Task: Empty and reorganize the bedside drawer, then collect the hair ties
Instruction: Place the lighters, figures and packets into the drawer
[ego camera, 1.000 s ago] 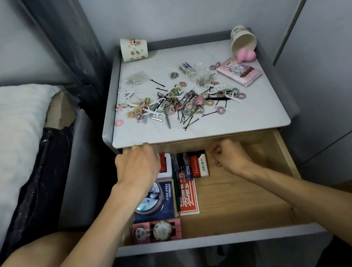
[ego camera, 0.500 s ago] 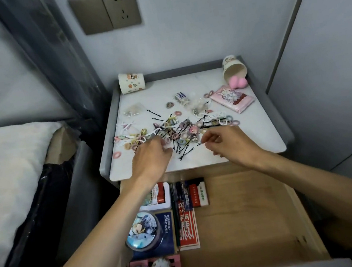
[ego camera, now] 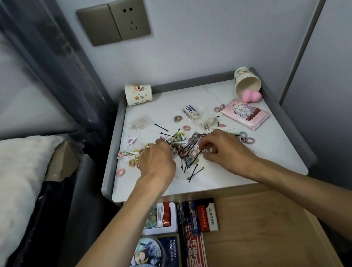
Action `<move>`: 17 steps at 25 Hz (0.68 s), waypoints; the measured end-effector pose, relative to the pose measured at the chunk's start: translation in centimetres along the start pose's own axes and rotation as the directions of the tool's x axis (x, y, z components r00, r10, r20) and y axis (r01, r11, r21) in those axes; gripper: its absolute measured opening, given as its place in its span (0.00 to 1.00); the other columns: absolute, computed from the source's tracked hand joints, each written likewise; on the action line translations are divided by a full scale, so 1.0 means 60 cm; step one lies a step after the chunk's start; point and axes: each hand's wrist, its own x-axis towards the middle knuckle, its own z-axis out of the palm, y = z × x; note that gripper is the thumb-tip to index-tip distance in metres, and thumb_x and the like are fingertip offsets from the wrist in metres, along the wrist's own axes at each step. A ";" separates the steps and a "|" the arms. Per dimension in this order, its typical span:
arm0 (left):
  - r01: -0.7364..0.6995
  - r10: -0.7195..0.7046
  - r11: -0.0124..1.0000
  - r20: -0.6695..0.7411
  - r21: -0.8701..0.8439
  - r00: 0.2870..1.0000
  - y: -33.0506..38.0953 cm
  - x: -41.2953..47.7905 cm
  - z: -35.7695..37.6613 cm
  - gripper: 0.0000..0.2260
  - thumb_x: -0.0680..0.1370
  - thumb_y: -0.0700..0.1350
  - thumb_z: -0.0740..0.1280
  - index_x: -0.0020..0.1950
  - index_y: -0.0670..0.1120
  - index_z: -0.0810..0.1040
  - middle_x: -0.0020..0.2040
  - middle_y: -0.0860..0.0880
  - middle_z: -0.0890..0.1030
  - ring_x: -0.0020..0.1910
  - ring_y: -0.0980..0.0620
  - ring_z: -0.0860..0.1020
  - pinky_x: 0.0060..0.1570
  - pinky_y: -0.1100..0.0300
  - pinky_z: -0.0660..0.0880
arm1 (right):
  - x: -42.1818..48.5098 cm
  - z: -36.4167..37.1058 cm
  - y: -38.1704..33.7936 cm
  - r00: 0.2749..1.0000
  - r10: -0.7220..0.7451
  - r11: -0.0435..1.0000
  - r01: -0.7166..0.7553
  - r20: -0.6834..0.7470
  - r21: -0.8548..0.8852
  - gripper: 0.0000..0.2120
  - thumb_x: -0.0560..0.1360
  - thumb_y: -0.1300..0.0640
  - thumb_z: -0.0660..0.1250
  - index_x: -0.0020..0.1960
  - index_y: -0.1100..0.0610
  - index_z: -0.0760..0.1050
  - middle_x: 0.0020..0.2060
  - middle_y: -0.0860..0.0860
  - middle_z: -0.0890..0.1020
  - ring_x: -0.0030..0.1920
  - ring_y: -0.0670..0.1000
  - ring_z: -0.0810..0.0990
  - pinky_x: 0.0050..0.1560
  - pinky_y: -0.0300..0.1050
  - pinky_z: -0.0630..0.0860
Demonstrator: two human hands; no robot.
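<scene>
One drawer (ego camera: pixel 262 234) stood open below the tabletop (ego camera: pixel 263 160). Left hand (ego camera: pixel 156 160) and right hand (ego camera: pixel 224 149) worked mid-tabletop, fingers curled into the pile; any hold could not be confirmed. The step required lifting hair ties (ego camera: pixel 193 153) singly, clear of hairpins (ego camera: pixel 195 173).

wall (ego camera: pixel 201 29): pale grey | socket plate (ego camera: pixel 113 21): bronze | bed (ego camera: pixel 10 188): left, white bedding
</scene>
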 end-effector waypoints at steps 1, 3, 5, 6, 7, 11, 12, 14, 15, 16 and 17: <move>-0.001 0.001 1.000 0.018 0.008 1.000 -0.001 0.003 -0.003 0.14 0.76 0.32 0.61 0.61 0.38 0.72 0.55 0.39 0.79 0.55 0.38 0.78 0.42 0.53 0.68 | -0.003 -0.002 -0.001 1.000 -0.001 1.000 0.001 -0.011 0.004 0.07 0.75 0.58 0.71 0.53 0.50 0.79 0.45 0.45 0.74 0.44 0.45 0.74 0.44 0.39 0.66; -0.015 0.017 0.999 0.056 -0.031 0.998 -0.007 0.008 -0.009 0.14 0.76 0.34 0.61 0.61 0.39 0.73 0.55 0.39 0.79 0.55 0.38 0.78 0.42 0.54 0.68 | -0.008 -0.006 -0.004 1.000 0.000 1.000 0.001 -0.024 0.023 0.07 0.76 0.58 0.70 0.53 0.50 0.79 0.47 0.47 0.76 0.45 0.45 0.75 0.46 0.41 0.68; 0.012 0.006 0.984 0.099 -0.180 0.995 -0.021 0.015 -0.017 0.15 0.74 0.36 0.64 0.61 0.41 0.74 0.53 0.39 0.79 0.52 0.39 0.79 0.45 0.53 0.74 | -0.013 -0.008 -0.010 1.000 -0.005 0.999 0.006 -0.028 0.034 0.07 0.76 0.58 0.70 0.53 0.50 0.80 0.48 0.48 0.77 0.46 0.46 0.75 0.46 0.40 0.70; 0.039 -0.007 0.958 0.115 -0.283 0.993 -0.031 0.018 -0.022 0.16 0.73 0.37 0.65 0.60 0.43 0.75 0.51 0.40 0.80 0.49 0.40 0.80 0.47 0.52 0.77 | -0.014 -0.010 -0.014 0.999 -0.012 0.999 0.013 -0.032 0.037 0.07 0.76 0.58 0.70 0.53 0.50 0.80 0.48 0.48 0.77 0.46 0.45 0.75 0.45 0.38 0.69; 0.063 -0.017 0.917 0.120 -0.394 0.993 -0.044 0.018 -0.027 0.15 0.73 0.38 0.67 0.59 0.44 0.76 0.49 0.42 0.81 0.45 0.42 0.82 0.48 0.51 0.79 | -0.015 -0.011 -0.020 0.999 -0.023 0.999 0.024 -0.037 0.041 0.07 0.76 0.58 0.70 0.53 0.50 0.80 0.47 0.47 0.77 0.45 0.44 0.75 0.43 0.35 0.67; 0.204 -0.104 0.586 0.176 -0.784 0.979 -0.100 -0.002 -0.053 0.08 0.75 0.33 0.67 0.51 0.43 0.80 0.39 0.44 0.80 0.30 0.48 0.79 0.38 0.55 0.82 | -0.004 -0.005 -0.067 0.996 -0.088 0.994 0.088 -0.009 0.058 0.07 0.77 0.58 0.70 0.54 0.51 0.81 0.44 0.43 0.78 0.43 0.40 0.76 0.43 0.37 0.71; 0.226 -0.118 0.516 0.193 -0.826 0.974 -0.110 -0.006 -0.055 0.06 0.76 0.32 0.67 0.49 0.41 0.80 0.39 0.43 0.80 0.29 0.48 0.78 0.34 0.57 0.81 | 0.002 0.002 -0.080 0.994 -0.108 0.992 0.107 0.016 0.065 0.07 0.77 0.59 0.70 0.54 0.52 0.81 0.43 0.43 0.79 0.42 0.39 0.76 0.42 0.35 0.71; 0.251 -0.137 0.427 0.212 -0.869 0.968 -0.128 -0.005 -0.053 0.04 0.76 0.33 0.68 0.47 0.41 0.80 0.41 0.42 0.80 0.30 0.47 0.77 0.32 0.59 0.79 | 0.017 0.023 -0.105 0.986 -0.155 0.988 0.153 0.065 0.035 0.08 0.77 0.60 0.70 0.55 0.54 0.81 0.46 0.46 0.82 0.44 0.42 0.79 0.44 0.34 0.73; 0.263 -0.147 0.381 0.223 -0.886 0.964 -0.134 -0.003 -0.050 0.03 0.76 0.34 0.69 0.46 0.41 0.80 0.42 0.41 0.80 0.30 0.47 0.77 0.32 0.59 0.78 | 0.027 0.034 -0.114 0.982 -0.169 0.985 0.170 0.082 -0.003 0.08 0.76 0.59 0.70 0.56 0.55 0.81 0.48 0.48 0.83 0.47 0.45 0.80 0.47 0.38 0.76; 0.273 -0.153 0.330 0.235 -0.904 0.960 -0.138 -0.001 -0.047 0.03 0.76 0.34 0.70 0.46 0.41 0.80 0.43 0.41 0.80 0.30 0.48 0.76 0.31 0.61 0.77 | 0.035 0.044 -0.122 0.981 -0.172 0.983 0.177 0.093 -0.052 0.08 0.77 0.58 0.70 0.56 0.55 0.81 0.49 0.50 0.83 0.50 0.48 0.81 0.49 0.43 0.77; 0.286 -0.161 0.281 0.249 -0.916 0.955 -0.142 -0.001 -0.045 0.03 0.76 0.33 0.69 0.47 0.41 0.80 0.43 0.41 0.80 0.30 0.49 0.75 0.30 0.62 0.76 | 0.044 0.053 -0.131 0.980 -0.170 0.979 0.180 0.103 -0.100 0.08 0.77 0.55 0.70 0.55 0.55 0.81 0.50 0.51 0.83 0.50 0.51 0.81 0.49 0.46 0.78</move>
